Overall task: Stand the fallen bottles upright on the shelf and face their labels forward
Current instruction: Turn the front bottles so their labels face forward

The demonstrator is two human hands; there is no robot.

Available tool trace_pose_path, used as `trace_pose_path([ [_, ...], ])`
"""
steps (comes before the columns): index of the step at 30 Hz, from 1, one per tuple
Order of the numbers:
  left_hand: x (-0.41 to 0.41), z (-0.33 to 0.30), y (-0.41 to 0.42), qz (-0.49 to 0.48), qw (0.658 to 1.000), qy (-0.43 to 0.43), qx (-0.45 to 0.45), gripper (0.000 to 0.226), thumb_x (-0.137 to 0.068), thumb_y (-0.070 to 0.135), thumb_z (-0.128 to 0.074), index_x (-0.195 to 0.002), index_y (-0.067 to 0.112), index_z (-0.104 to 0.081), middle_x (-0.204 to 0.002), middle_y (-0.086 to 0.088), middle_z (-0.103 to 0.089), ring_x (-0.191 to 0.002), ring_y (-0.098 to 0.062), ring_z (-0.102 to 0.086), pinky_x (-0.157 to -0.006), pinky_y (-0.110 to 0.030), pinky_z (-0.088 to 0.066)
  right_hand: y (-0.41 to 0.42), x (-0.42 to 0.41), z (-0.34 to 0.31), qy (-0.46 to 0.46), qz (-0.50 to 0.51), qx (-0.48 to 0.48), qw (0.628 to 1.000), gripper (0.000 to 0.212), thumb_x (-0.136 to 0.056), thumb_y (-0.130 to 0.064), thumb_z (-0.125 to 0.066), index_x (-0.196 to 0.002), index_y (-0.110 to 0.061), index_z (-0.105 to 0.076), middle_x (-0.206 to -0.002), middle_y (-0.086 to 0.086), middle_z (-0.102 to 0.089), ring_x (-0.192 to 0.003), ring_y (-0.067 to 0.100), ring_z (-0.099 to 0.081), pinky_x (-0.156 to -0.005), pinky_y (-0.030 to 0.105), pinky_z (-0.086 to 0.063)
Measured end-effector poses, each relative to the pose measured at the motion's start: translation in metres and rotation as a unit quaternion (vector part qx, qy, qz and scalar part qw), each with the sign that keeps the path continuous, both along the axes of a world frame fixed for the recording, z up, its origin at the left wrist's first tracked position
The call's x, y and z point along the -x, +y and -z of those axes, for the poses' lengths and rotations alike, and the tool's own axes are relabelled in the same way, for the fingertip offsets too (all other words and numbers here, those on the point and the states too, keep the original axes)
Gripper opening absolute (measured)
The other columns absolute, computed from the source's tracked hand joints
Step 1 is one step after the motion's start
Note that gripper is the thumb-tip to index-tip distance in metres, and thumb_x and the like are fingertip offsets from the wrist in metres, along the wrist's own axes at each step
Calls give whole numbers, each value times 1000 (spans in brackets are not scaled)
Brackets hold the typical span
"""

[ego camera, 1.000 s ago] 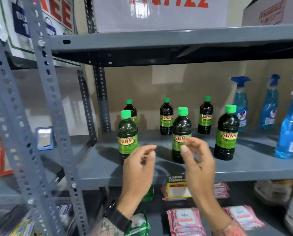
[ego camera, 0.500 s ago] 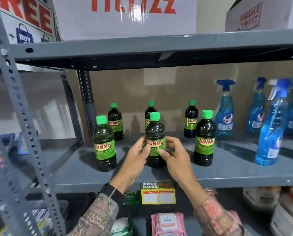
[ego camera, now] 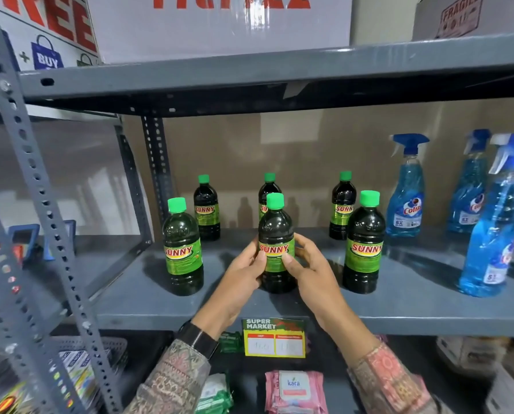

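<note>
Several dark bottles with green caps and green "SUNNY" labels stand upright on the grey shelf (ego camera: pixel 414 306). The middle front bottle (ego camera: pixel 275 225) stands with its label facing me. My left hand (ego camera: pixel 243 273) grips its left side and my right hand (ego camera: pixel 312 270) its right side, thumbs on the label. A front left bottle (ego camera: pixel 182 249) and a front right bottle (ego camera: pixel 364 243) stand free, labels forward. Behind them are three more: back left bottle (ego camera: pixel 206 207), back middle bottle (ego camera: pixel 267 189) partly hidden, back right bottle (ego camera: pixel 343 204).
Blue Colin spray bottles (ego camera: pixel 406 192) stand at the right, the nearest one (ego camera: pixel 494 228) close to the shelf's front edge. A perforated steel upright (ego camera: pixel 40 204) rises at the left. A price tag (ego camera: pixel 274 339) hangs on the shelf lip; wipe packs (ego camera: pixel 294 389) lie below.
Both hands reached forward from open air and closed around the middle front bottle. Since half a second ago they keep their hold and the view has come closer.
</note>
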State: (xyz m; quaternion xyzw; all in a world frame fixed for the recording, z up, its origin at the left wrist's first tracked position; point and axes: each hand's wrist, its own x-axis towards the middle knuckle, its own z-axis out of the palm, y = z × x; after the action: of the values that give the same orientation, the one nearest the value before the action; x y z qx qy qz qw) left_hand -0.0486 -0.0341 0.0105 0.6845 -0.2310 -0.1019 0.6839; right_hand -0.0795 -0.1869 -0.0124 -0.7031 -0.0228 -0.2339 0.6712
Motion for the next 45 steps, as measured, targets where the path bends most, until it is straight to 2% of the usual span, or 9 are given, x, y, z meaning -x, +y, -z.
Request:
trace_pose_path([
  [7, 37, 34, -12, -326, 914, -225, 84, 28, -102, 34, -57, -124, 48, -65, -123, 20, -68, -111, -1, -66, -87, -14, -50, -20, 58, 15, -132, 151, 56, 978, 38, -94, -34, -70, -130, -44, -62, -120, -19, -71, -117, 2, -66, -92, 14, -52],
  [12, 55, 28, -77, -77, 976, -201, -32, 26, -93, 39, -65, -113, 53, -71, -114, 20, -75, -105, -1, -69, -92, -26, -55, -86, 73, 17, -166, 290, 36, 942, 35, -100, -23, -68, -132, -33, -58, -128, -12, -64, -122, 11, -61, -99, 34, -51],
  [20, 20, 7, -135, 35, 994, -105, -17, 51, -108, 15, -52, -153, 35, -43, -145, 17, -62, -106, 16, -66, -88, -1, -43, -142, 40, 6, -18, 72, 99, 992, 48, -101, -29, -66, -142, -50, -52, -130, -33, -65, -122, -9, -60, -103, 28, -49],
  [21, 21, 7, -141, 33, 993, -113, -7, 45, -108, 12, -51, -144, 38, -50, -135, 19, -69, -77, 20, -53, -101, -17, -42, -146, 38, 5, -19, 67, 96, 993, 49, -101, -27, -66, -143, -48, -52, -131, -31, -65, -123, -7, -60, -105, 33, -50],
  [22, 22, 8, -146, 26, 993, -116, 4, 43, -108, 10, -50, -135, 43, -54, -126, 24, -73, -107, 4, -28, -90, -15, -24, -150, 37, 4, -20, 63, 91, 994, 49, -100, -26, -66, -143, -46, -53, -132, -28, -66, -124, -5, -61, -108, 36, -49],
  [23, 22, 10, -151, 15, 993, -119, 13, 44, -108, 10, -50, -129, 47, -56, -120, 27, -74, -83, 12, -71, -92, -19, -27, -153, 36, 3, -20, 58, 86, 994, 50, -101, -24, -66, -144, -44, -53, -133, -26, -67, -125, -4, -61, -110, 39, -49],
  [24, 22, 11, -157, 5, 993, -117, 22, 45, -107, 10, -50, -125, 50, -57, -118, 28, -74, -66, 16, -54, -95, -24, -39, -158, 36, 2, -21, 54, 83, 995, 50, -101, -22, -66, -144, -44, -53, -133, -25, -67, -125, -3, -61, -111, 40, -49],
  [38, 31, 9, -177, 23, 999, -23, -12, 34, -111, 22, -44, -125, 50, -57, -120, 27, -74, -116, 6, -67, -89, -14, -53, -170, 45, -1, 0, -35, -15, 999, 44, -109, -20, -51, -148, -42, -55, -136, -20, -70, -126, -2, -63, -101, 24, -47],
  [45, 28, 21, -182, -3, 996, -87, -20, 41, -109, 30, -46, -139, 57, -51, -139, 12, -68, -126, -9, -40, -112, -56, -39, -168, 47, 1, -10, -20, -20, 1000, 45, -110, -18, -48, -149, -40, -53, -138, -20, -68, -127, -4, -61, -108, 26, -46],
])
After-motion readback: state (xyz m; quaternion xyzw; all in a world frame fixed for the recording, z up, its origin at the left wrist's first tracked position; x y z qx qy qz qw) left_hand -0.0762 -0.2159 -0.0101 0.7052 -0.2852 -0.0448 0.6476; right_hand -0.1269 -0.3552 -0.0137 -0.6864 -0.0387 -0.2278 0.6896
